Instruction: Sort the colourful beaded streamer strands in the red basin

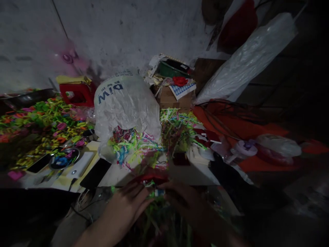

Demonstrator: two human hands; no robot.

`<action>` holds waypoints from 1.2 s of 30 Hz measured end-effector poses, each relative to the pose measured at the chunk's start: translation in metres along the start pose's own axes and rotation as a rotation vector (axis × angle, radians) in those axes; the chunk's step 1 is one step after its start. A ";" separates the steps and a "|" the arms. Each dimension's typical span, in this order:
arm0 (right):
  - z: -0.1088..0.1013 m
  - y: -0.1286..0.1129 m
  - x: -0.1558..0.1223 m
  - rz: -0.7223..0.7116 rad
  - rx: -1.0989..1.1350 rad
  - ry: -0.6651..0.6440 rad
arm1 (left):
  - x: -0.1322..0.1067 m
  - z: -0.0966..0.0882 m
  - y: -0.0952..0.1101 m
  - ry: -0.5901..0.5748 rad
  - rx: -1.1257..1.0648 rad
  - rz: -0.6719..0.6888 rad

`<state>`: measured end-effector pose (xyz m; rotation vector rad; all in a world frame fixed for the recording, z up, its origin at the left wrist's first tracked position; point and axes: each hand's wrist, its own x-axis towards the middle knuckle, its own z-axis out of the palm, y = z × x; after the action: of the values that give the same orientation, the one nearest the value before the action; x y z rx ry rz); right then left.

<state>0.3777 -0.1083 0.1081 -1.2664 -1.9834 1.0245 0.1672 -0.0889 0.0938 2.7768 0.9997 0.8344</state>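
White bag (125,99): on the table (111,175), behind the hands; coloured strips (140,142) lie at its foot
Left hand (130,204): enters from lower left, back upward, fingers bent toward upper right; I cannot tell if they grip
Right hand (183,195): enters from lower right, fingers curled leftward; deep shadow, so its hold I cannot tell
Red object (159,178): at the near table edge, by the fingertips; long axis left to right; partly covered, blurred
Green-white bits (151,184): between the hands; hard to separate

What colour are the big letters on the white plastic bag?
The big letters are dark blue, in the head view.
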 end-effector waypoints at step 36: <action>0.033 0.033 -0.031 0.137 0.010 -0.395 | -0.064 0.070 0.011 -0.094 -0.030 0.190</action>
<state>0.3800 -0.1375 0.0613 -1.2847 -2.1952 1.4420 0.1683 -0.1292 0.0073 2.8877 0.7116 0.7244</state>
